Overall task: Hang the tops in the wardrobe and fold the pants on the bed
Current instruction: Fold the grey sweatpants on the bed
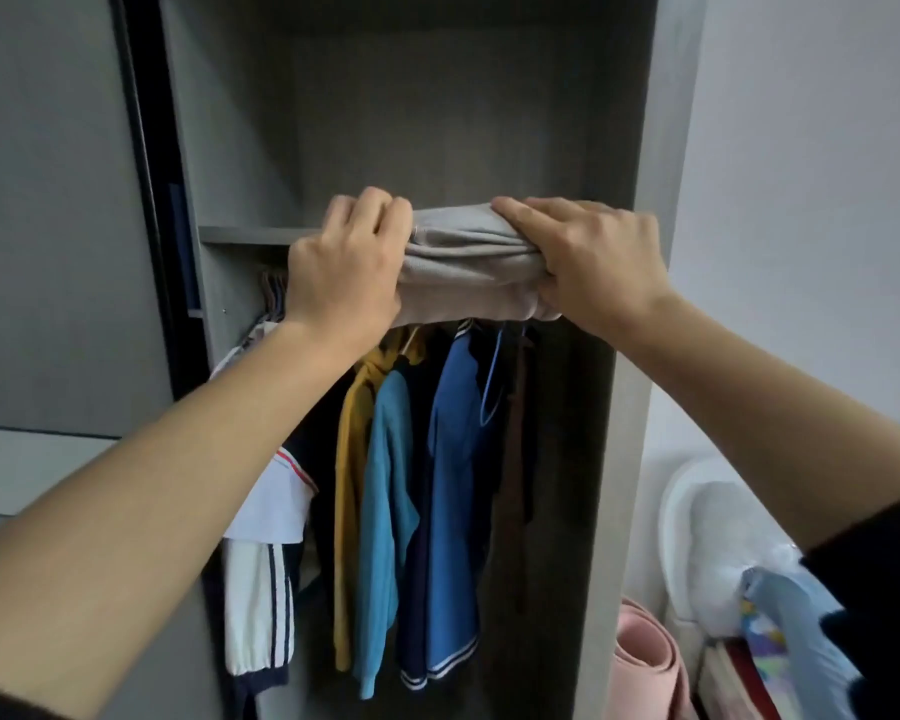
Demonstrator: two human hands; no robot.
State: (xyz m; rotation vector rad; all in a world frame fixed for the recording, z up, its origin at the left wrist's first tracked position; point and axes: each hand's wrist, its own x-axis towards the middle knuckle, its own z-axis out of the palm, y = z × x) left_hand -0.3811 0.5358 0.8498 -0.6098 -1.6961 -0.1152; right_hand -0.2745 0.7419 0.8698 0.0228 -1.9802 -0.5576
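A person's left hand (346, 275) and right hand (593, 262) clamp the two ends of a folded beige garment (471, 262), fingers curled tight around the cloth, at the front edge of the wardrobe shelf (253, 234). Whether the bundle rests on the shelf cannot be told. Directly below the shelf hang tops: a white jacket with dark stripes (263, 517), a mustard top (352, 459), a light blue top (385, 511) and a blue top with striped hem (453, 511). Lower right of the shelf, outside the wardrobe, stands a rolled pink mat (645, 662).
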